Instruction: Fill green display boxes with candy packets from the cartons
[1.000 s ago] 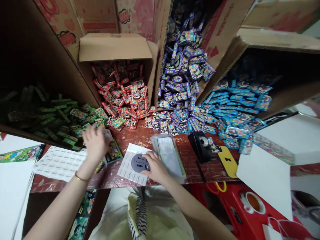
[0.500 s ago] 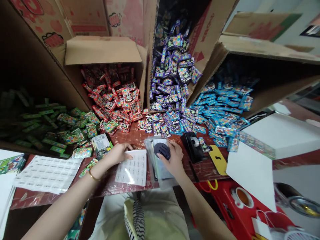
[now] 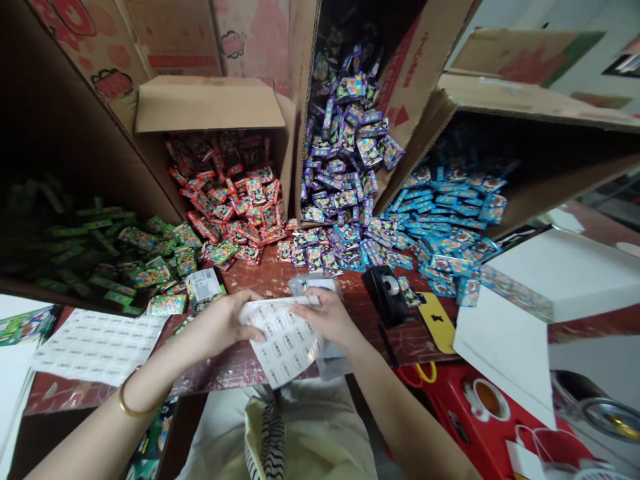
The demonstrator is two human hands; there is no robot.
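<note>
Both hands hold a white sticker sheet (image 3: pixel 286 343) printed with rows of small dark oval marks. My left hand (image 3: pixel 223 323) pinches its upper left edge, thumb on top. At its upper right, my right hand (image 3: pixel 333 320) grips the sheet between thumb and fingers. Partly hidden under the sheet and right hand is a clear plastic sleeve (image 3: pixel 334 368) on the red-brown table (image 3: pixel 220 370). To the right of that hand stands a black tape dispenser (image 3: pixel 384 297). Left of the sheet lies a small box with a white label (image 3: pixel 204 285).
Open cartons hold heaps of small green packets (image 3: pixel 150 270), red packets (image 3: pixel 250 200), purple packets (image 3: pixel 345 180) and blue packets (image 3: pixel 450 200). Another sticker sheet (image 3: pixel 100 343) lies left. A yellow phone (image 3: pixel 437 323), white card (image 3: pixel 505 353) and a cup (image 3: pixel 487 399) are right.
The sticker sheet has been lifted and shifted right, tilted. My right hand has left the dark round object, which no longer shows, and taken hold of the sheet too.
</note>
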